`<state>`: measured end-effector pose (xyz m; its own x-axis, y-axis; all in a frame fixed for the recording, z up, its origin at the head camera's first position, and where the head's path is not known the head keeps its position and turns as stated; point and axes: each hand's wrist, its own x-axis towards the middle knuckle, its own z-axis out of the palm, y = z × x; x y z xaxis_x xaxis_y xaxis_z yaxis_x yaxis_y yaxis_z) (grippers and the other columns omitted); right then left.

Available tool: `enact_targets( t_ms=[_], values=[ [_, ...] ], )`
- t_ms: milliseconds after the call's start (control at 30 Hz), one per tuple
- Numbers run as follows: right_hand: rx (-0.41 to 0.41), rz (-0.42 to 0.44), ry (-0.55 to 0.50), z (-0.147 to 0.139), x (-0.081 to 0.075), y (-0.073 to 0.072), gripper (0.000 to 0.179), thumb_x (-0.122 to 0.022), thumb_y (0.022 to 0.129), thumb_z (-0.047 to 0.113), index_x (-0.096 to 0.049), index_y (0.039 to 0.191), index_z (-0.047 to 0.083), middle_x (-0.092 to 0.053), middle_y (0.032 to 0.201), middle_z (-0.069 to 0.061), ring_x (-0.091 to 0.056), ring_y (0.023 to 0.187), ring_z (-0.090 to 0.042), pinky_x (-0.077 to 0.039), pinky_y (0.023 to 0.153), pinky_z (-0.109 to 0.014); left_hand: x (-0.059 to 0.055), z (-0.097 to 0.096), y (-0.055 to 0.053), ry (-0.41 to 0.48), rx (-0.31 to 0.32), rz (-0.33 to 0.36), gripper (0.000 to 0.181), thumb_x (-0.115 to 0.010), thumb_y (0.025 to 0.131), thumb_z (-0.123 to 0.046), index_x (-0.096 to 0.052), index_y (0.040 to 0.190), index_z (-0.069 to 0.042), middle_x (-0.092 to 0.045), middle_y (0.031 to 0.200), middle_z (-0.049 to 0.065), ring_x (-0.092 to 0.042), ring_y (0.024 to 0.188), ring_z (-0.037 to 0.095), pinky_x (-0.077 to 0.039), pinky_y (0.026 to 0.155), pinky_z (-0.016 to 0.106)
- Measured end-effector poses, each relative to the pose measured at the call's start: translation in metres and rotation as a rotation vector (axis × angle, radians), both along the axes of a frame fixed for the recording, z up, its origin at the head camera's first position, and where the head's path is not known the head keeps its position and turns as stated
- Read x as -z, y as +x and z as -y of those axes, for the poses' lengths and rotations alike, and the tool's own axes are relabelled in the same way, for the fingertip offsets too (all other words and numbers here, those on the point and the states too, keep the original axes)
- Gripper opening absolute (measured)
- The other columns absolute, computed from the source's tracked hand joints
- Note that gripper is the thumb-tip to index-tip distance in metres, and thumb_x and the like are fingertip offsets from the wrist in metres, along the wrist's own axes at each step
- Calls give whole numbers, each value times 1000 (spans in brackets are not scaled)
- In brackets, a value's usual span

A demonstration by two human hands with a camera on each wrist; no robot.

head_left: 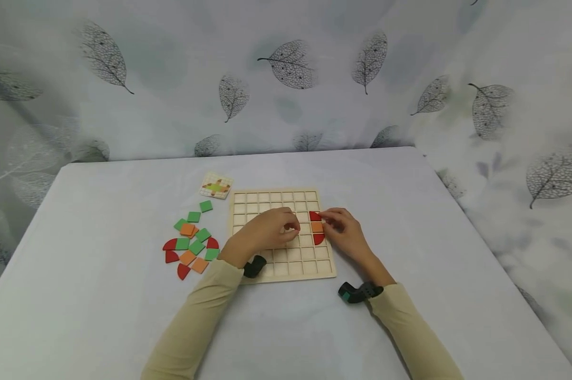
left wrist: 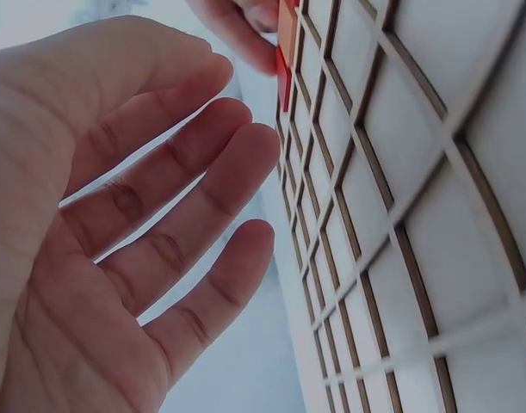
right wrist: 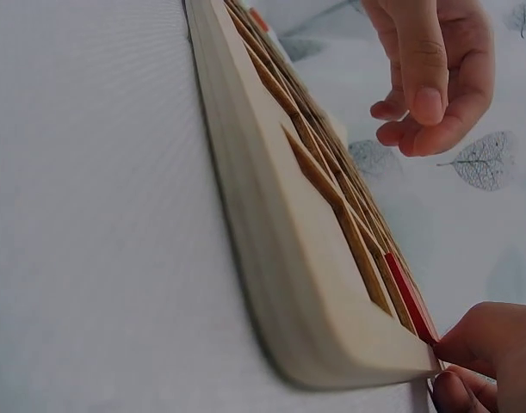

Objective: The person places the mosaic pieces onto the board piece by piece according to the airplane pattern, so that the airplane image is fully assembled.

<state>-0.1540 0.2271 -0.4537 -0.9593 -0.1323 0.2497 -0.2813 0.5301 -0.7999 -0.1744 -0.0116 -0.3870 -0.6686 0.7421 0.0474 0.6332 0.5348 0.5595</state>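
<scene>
A wooden grid board point(head_left: 266, 270) lies mid-table. In a right-side column sit a red quarter-circle tile point(head_left: 315, 216), an orange square tile point(head_left: 317, 227) and another red quarter-circle tile point(head_left: 318, 239). My left hand point(head_left: 269, 232) hovers over the board's middle. Its fingers point(left wrist: 194, 206) are loosely bent and apart, with nothing between them in the left wrist view. At the board's right edge is my right hand point(head_left: 346, 232). In the right wrist view its thumb and a finger point(right wrist: 482, 340) pinch that edge, close beside a red tile.
Left of the board lie scattered tiles: several green squares point(head_left: 196, 247), orange squares point(head_left: 199, 265) and red quarter circles point(head_left: 183, 271). A small pattern card point(head_left: 216, 186) sits behind them. Wrist cameras point(head_left: 359, 292) are strapped on. Leaf-printed cloth point(head_left: 171, 105) hangs behind the white table point(head_left: 100, 237).
</scene>
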Motion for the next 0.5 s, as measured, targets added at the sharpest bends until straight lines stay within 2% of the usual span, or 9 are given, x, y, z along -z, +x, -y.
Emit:
enact_targets(
  t_ms=[300,500],
  values=[
    [-7,19,2,-1,0,1,27,-63,91,-1,-67,118,-3,-58,121,-18,-58,99,-27,-47,80,-16,0,19,3,8,-39,18,14,-61,96,-15,-71,99,-7,-63,99,3,-61,95,19,-50,86,31],
    [-13,7,-7,2,-4,2,27,-62,91,-3,-66,118,-7,-58,120,-21,-58,98,-31,-45,79,-14,-2,35,8,-4,-82,28,17,-61,96,-17,-69,107,-6,-64,102,2,-61,95,19,-49,85,32]
  ],
)
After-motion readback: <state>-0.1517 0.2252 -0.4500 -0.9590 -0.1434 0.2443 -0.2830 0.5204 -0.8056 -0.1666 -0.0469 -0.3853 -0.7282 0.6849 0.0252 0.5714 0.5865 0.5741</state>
